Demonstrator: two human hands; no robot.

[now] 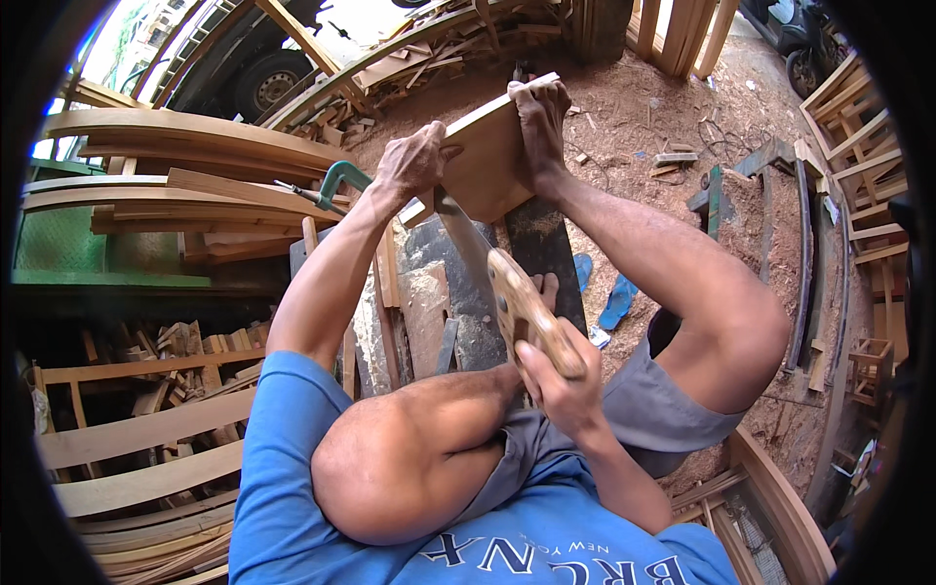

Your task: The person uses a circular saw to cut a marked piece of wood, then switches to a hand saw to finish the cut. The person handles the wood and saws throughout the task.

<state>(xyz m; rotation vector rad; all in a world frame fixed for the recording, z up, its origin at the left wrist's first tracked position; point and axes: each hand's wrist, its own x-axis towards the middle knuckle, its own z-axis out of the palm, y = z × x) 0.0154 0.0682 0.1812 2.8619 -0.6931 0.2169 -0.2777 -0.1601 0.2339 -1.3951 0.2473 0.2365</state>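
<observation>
My left hand (414, 161) grips the left edge of a flat wooden board (487, 161), held tilted up in front of me. One bare foot (541, 127) presses against the board's right side with its toes over the top edge. In my right hand (565, 385) is the worn wooden handle of a handsaw (531, 317), my fingers wrapped round it. Its blade (465, 232) runs forward to the board's lower left edge, near my left hand. Whether the teeth are inside a cut cannot be made out.
A green clamp (341, 178) sits left of the board. Curved timbers (195, 141) are stacked at the left, with offcuts below. Blue sandals (617, 300) lie on the sawdust-covered floor (624, 127) to the right. A dark metal bar (802, 263) and wooden frames (868, 166) stand farther right.
</observation>
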